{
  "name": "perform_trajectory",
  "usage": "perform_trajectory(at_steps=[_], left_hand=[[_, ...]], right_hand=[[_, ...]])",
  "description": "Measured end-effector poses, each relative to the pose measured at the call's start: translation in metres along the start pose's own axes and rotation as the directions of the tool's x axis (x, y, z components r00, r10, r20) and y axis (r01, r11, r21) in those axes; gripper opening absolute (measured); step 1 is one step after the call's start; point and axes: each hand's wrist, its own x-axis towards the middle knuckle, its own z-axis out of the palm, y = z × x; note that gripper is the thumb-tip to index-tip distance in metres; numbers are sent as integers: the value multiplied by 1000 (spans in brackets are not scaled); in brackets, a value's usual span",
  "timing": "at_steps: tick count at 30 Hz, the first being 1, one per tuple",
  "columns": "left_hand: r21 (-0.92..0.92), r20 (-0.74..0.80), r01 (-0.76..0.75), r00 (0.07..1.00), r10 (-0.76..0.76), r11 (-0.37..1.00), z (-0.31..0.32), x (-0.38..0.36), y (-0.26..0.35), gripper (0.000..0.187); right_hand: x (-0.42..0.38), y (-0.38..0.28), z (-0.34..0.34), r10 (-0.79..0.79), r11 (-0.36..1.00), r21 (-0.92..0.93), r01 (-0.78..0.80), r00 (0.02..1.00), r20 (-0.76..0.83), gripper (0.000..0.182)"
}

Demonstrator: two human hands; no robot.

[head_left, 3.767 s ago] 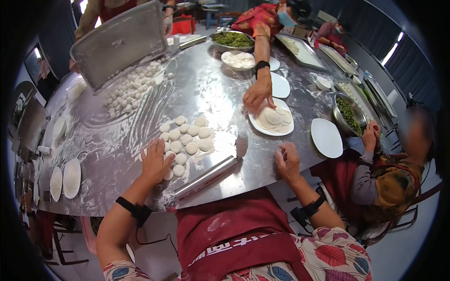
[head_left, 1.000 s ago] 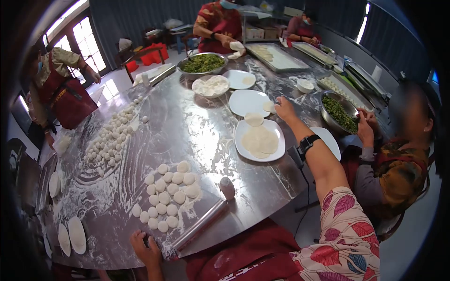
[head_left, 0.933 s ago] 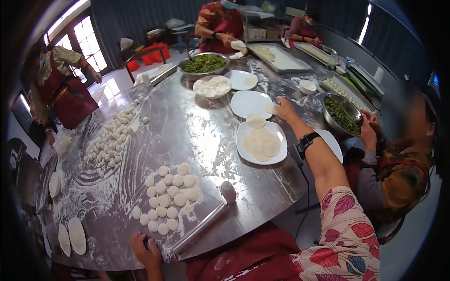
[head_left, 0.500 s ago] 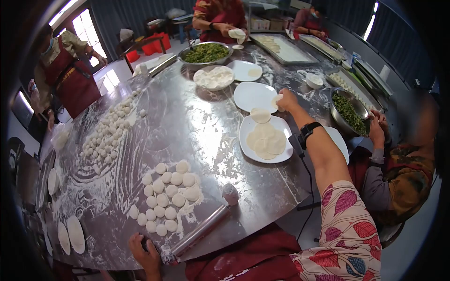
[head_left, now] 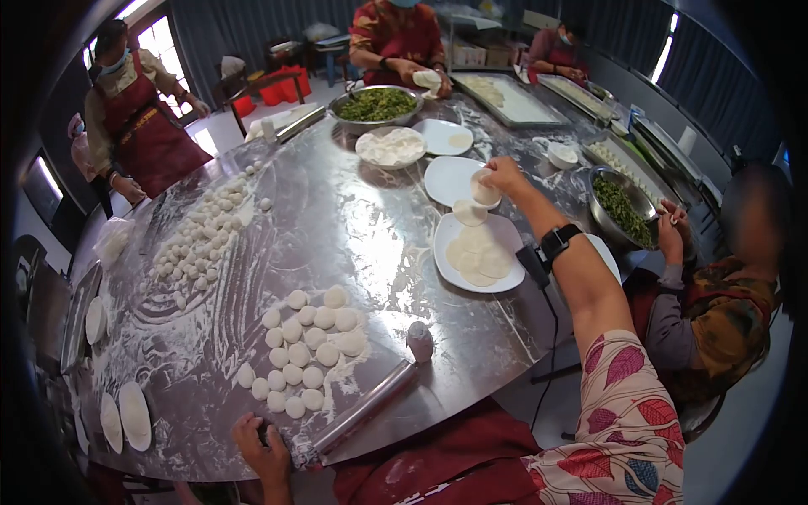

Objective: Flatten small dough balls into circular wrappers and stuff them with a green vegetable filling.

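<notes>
My right hand (head_left: 506,176) pinches a thin round dough wrapper (head_left: 485,188) over the right edge of a white square plate (head_left: 448,179). Just in front, a second white plate (head_left: 511,280) carries several overlapping wrappers (head_left: 478,257), and one wrapper (head_left: 470,213) lies across its far rim. My left hand (head_left: 262,446) rests at the table's front edge with curled fingers apart and nothing visible in it. Beside it lies a metal rolling pin (head_left: 366,410). Several flattened dough rounds (head_left: 299,353) sit on flour beyond.
Small dough balls (head_left: 198,240) are heaped at the left. A bowl of chopped greens (head_left: 375,105) and a bowl of flour (head_left: 390,146) stand farther back. A co-worker (head_left: 699,311) sits at the right beside another greens bowl (head_left: 623,202). A grey cylinder (head_left: 419,342) stands near the pin.
My right hand has moved a little left with the wrapper, which now hangs more fully in view over the plate. My left hand stays at the table edge. The camera view has shifted slightly.
</notes>
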Motion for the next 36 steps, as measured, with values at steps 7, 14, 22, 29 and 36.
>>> perform_trajectory(at_steps=[7,14,22,29,36], left_hand=[[-3,-9,1,1000,-1,1000,0,-1,-1,21],[-16,-21,5,1000,-5,1000,2,-3,-3,21],[-9,-38,3,999,-3,1000,1,-3,-3,20],[-7,-43,-11,999,10,1000,2,-3,-4,20],[-19,-40,-18,999,17,1000,1,-3,-4,20]], right_hand=[[3,21,19,150,935,-305,-180,982,-118,39],[-30,-8,20,193,790,-598,-135,981,34,50],[-57,-37,32,245,795,-550,-254,965,-92,52],[-67,-38,43,198,803,-502,-322,938,-286,45],[-55,-23,57,87,873,-420,-250,925,-370,39]])
